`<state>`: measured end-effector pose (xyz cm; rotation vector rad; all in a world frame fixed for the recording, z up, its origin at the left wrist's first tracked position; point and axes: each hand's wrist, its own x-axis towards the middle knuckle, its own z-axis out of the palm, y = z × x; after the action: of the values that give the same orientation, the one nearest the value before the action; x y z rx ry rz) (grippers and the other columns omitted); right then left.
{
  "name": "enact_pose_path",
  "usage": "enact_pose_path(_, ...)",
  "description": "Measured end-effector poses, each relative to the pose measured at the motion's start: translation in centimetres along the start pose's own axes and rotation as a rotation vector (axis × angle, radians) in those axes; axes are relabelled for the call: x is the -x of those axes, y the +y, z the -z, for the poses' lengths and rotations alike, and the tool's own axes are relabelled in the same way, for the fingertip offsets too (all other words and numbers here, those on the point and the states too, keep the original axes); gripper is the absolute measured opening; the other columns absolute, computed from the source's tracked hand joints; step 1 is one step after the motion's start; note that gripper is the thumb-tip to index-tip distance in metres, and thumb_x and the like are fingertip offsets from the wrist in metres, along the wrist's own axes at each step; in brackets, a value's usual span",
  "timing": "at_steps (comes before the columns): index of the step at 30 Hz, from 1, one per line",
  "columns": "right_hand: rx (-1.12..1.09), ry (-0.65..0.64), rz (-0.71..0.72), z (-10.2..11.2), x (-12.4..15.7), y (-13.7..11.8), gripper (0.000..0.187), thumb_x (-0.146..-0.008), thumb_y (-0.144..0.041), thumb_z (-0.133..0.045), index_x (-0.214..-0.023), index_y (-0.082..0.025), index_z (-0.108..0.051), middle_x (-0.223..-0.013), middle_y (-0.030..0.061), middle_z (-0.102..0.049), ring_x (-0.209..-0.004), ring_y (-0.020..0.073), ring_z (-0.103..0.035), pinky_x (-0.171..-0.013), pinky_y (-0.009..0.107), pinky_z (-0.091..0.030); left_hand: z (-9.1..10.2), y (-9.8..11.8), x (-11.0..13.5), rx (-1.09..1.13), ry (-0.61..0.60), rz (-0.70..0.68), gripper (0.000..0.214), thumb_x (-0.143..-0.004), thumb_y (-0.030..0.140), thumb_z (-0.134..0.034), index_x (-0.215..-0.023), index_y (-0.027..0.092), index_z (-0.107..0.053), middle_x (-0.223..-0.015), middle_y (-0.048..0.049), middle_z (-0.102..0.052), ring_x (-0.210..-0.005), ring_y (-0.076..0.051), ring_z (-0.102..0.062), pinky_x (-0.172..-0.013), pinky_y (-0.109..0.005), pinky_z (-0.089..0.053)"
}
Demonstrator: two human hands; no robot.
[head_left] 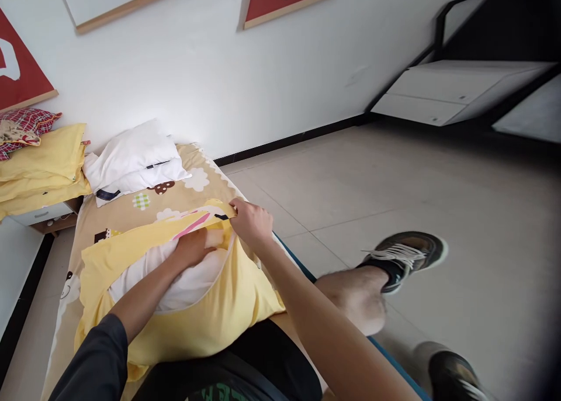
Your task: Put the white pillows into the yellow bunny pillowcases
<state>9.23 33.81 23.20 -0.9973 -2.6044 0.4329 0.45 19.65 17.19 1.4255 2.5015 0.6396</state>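
Note:
A yellow pillowcase [188, 336] lies across my lap and the bed, its opening gaping wide. Inside it shows a white pillow [193, 284]. My right hand [254, 221] pinches the upper edge of the opening at its right corner, beside a small dark strip and a pink printed stripe. Through the opening reaches my left hand [195, 248], resting over the white pillow toward that same corner; its fingertips are largely hidden by cloth and shadow.
A patterned beige sheet [175, 199] covers the bed, with another white pillow [135, 155] by the wall. Folded yellow bedding [48, 164] and a red checked cushion [33, 126] sit on a low cabinet at left. White drawers [447, 91] stand far right.

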Motion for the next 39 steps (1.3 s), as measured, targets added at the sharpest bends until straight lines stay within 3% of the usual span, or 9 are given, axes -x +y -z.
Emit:
enact_pose_path(3, 0.009, -0.02, -0.017, -0.6, -0.5, 0.3, 0.038, -0.071, -0.007, -0.05, -0.099, -0.023, -0.07, -0.094, 0.0069, -0.073, -0.075, 0.0196, -0.06, -0.059, 0.028, -0.028, -0.8, 0.1, 2.1, 0.008, 0.102, -0.125, 0.026, -0.085, 0.045, -0.056, -0.089, 0.019, -0.057, -0.089, -0.0096, -0.066, -0.09, -0.026, -0.062, -0.084, -0.043, -0.051)
enact_pose_path(6, -0.012, -0.034, -0.043, -0.7, -0.8, 0.4, 0.038, -0.07, -0.007, -0.051, -0.098, -0.023, -0.071, -0.092, 0.0075, -0.073, -0.074, 0.0199, -0.06, -0.058, 0.028, -0.028, -1.3, 0.1, 2.2, 0.041, 0.284, -0.224, 0.026, -0.091, 0.044, -0.045, -0.086, 0.02, -0.055, -0.083, -0.008, -0.062, -0.085, -0.023, -0.061, -0.08, -0.04, -0.051)
enact_pose_path(10, -0.026, -0.033, -0.057, 0.1, -0.6, 0.3, 0.034, -0.071, -0.011, -0.053, -0.096, -0.024, -0.072, -0.085, 0.0057, -0.072, -0.072, 0.019, -0.06, -0.057, 0.027, -0.03, -1.5, 0.6, -0.1, 0.019, 0.362, -0.183, 0.035, -0.093, 0.048, -0.043, -0.106, 0.017, -0.055, -0.103, -0.0129, -0.065, -0.103, -0.027, -0.06, -0.092, -0.045, -0.048)
enact_pose_path(14, -0.054, -0.018, -0.059, 1.0, -0.1, 0.4, 0.03, -0.075, -0.015, -0.052, -0.095, -0.024, -0.072, -0.085, 0.0061, -0.072, -0.073, 0.0194, -0.06, -0.057, 0.027, -0.029, -1.2, 1.6, -0.9, -0.097, 0.3, -0.068, 0.063, -0.091, 0.056, -0.045, -0.135, 0.011, -0.042, -0.137, -0.0201, -0.053, -0.132, -0.032, -0.046, -0.108, -0.048, -0.039)
enact_pose_path(19, -0.078, -0.015, -0.075, 1.7, 0.0, 0.7, 0.033, -0.071, -0.01, -0.051, -0.092, -0.024, -0.072, -0.081, 0.0045, -0.071, -0.071, 0.0186, -0.059, -0.056, 0.026, -0.028, -0.9, 1.4, 2.8, -0.151, 0.405, -0.46, 0.041, -0.094, 0.029, -0.041, -0.133, 0.018, -0.047, -0.127, -0.014, -0.061, -0.13, -0.025, -0.05, -0.11, -0.046, -0.04)
enact_pose_path(22, -0.092, -0.018, -0.062, 1.7, -0.1, 0.6, 0.035, -0.071, -0.011, -0.051, -0.096, -0.024, -0.072, -0.083, 0.0053, -0.07, -0.073, 0.0189, -0.059, -0.058, 0.027, -0.029, -1.1, 1.6, 3.5, -0.27, 0.312, -0.587, 0.039, -0.093, 0.019, -0.037, -0.128, 0.017, -0.053, -0.123, -0.0129, -0.064, -0.129, -0.024, -0.051, -0.113, -0.043, -0.038)
enact_pose_path(27, -0.105, -0.023, -0.038, 0.6, -0.4, 0.9, 0.037, -0.07, -0.013, -0.051, -0.099, -0.024, -0.072, -0.087, 0.0066, -0.071, -0.078, 0.0201, -0.059, -0.057, 0.027, -0.028, -2.9, 1.9, -0.6, -0.392, 0.128, -0.39, 0.071, -0.09, 0.041, -0.047, -0.149, 0.006, -0.029, -0.155, -0.0179, -0.034, -0.146, -0.028, -0.026, -0.121, -0.045, -0.02)
enact_pose_path(30, -0.097, -0.044, -0.078, -0.2, -0.6, 1.8, 0.037, -0.067, -0.011, -0.05, -0.094, -0.023, -0.073, -0.082, 0.0068, -0.07, -0.072, 0.019, -0.058, -0.055, 0.026, -0.028, -4.3, 1.2, -3.2, -0.323, 0.029, -0.385, 0.083, -0.083, 0.049, -0.058, -0.15, 0.01, -0.028, -0.156, -0.0152, -0.034, -0.146, -0.027, -0.026, -0.123, -0.042, -0.014)
enact_pose_path(39, -0.048, -0.037, -0.165, -1.4, -0.8, 2.8, 0.04, -0.07, -0.01, -0.047, -0.099, -0.022, -0.071, -0.085, 0.0087, -0.07, -0.072, 0.0198, -0.058, -0.056, 0.026, -0.03, -4.8, -0.7, -7.8, -0.161, -0.187, -0.344, 0.1, -0.059, 0.057, -0.078, -0.144, 0.022, -0.037, -0.148, -0.0101, -0.046, -0.138, -0.028, -0.04, -0.115, -0.041, -0.032)
